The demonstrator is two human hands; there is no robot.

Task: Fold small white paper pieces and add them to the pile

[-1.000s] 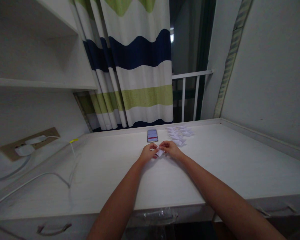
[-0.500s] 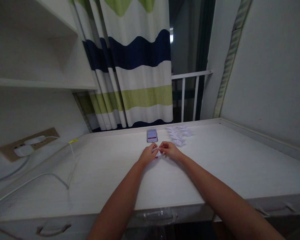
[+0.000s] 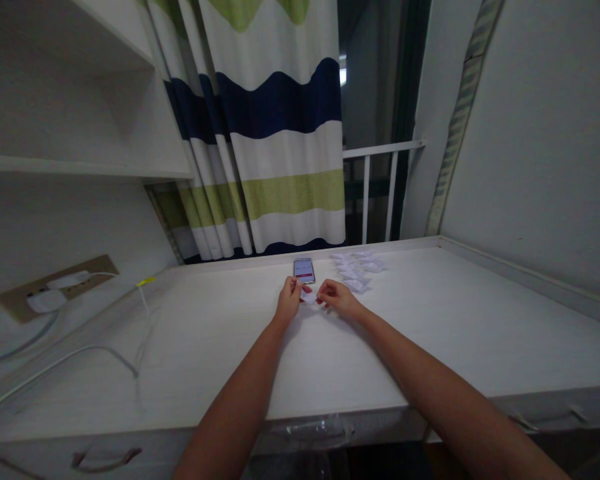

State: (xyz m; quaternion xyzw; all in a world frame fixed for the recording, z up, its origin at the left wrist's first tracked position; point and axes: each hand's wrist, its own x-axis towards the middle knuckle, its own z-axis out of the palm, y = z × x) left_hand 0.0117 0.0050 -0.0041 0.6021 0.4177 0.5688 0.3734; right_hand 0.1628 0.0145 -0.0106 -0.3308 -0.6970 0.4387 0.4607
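Observation:
A small piece of folded white paper [image 3: 308,297] is between my two hands above the white desk. My left hand [image 3: 289,300] pinches its left side, thumb and fingers closed on it. At its right edge, my right hand [image 3: 336,297] has thumb and forefinger pressed together on the paper. Just beyond the hands lies a phone [image 3: 305,269] with its screen lit. Several folded white paper shapes [image 3: 355,270] sit in a cluster to the right of the phone.
The white desk [image 3: 180,367] has a raised back edge and drawers with handles [image 3: 107,460] in front. A white cable [image 3: 100,349] runs over its left side from plugs in a wall socket [image 3: 60,287]. A striped curtain [image 3: 290,153] hangs behind.
My left hand has turned and shifted slightly left and up, bringing the paper along. The hands are a little farther apart, and more of the paper shows between them.

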